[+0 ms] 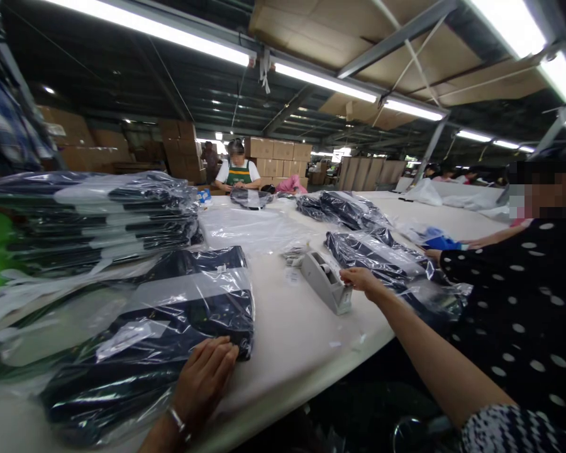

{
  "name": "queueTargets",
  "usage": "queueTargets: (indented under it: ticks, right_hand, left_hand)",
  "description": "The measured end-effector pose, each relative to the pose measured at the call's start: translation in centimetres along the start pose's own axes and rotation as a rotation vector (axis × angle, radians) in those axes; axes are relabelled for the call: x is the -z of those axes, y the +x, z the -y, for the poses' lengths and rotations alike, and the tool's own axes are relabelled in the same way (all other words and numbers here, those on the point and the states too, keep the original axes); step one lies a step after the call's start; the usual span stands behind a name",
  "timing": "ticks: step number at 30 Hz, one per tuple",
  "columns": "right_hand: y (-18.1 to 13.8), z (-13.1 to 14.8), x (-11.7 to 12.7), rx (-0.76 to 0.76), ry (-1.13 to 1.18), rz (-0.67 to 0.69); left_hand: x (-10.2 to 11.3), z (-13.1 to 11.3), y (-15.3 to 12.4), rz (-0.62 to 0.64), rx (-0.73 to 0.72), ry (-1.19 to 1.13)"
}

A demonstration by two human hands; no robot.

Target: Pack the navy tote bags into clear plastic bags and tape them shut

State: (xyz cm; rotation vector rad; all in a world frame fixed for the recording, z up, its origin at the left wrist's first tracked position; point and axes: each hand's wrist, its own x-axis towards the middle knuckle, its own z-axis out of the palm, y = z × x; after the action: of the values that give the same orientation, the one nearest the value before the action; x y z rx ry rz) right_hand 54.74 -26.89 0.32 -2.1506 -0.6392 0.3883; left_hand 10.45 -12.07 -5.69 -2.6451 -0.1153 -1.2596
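My left hand (pixel 202 377) lies flat, fingers stretched out, on the near corner of a dark folded garment sealed in a clear plastic bag (pixel 170 327) at the table's front edge. A bracelet sits on that wrist. My right hand (pixel 361 280) reaches forward to the near end of a grey tape dispenser (pixel 323 280). Its fingers are pinched together at the cutter, and I cannot make out what they hold.
A tall stack of bagged garments (pixel 104 217) stands at the left. More bagged dark garments (pixel 382 258) lie right of the dispenser, where a person in a dotted black top (pixel 514 296) works. Another person (pixel 238 173) sits at the far end of the white table (pixel 302 340).
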Motion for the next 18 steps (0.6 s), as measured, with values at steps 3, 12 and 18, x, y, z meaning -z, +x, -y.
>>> queueTargets:
  ticks: [3, 12, 18]
  right_hand:
    - [0.1, -0.2, -0.3, 0.082, -0.080, -0.025]
    - [2.6, 2.1, -1.6, 0.416, -0.490, -0.015]
    - [3.5, 4.3, -2.7, 0.508, -0.704, 0.116]
  left_hand:
    - [-0.4, -0.3, 0.0, 0.020, -0.007, 0.015]
    - [-1.6, -0.4, -1.4, 0.089, -0.032, 0.080]
    - [-1.7, 0.0, -2.0, 0.125, -0.031, 0.097]
